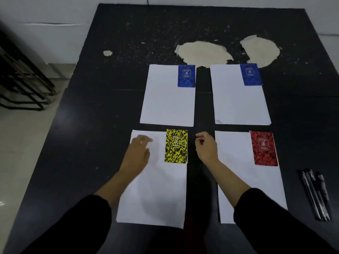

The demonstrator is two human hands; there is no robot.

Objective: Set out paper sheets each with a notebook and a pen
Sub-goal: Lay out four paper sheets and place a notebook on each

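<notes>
Hovering beside the yellow notebook [176, 146], your left hand [136, 154] spreads empty while your right hand [206, 146] curls loosely, holding nothing.

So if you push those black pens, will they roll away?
Probably a little: the pens look round and slim, lying loose on the smooth table. Any clips, too blurred to confirm, might stop them. They seem light and stiff.

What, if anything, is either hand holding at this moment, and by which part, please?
Nothing is visibly held. The left hand hovers open over the near-left sheet; the right hand is loosely curled, apparently empty. The pens lie untouched.
</notes>
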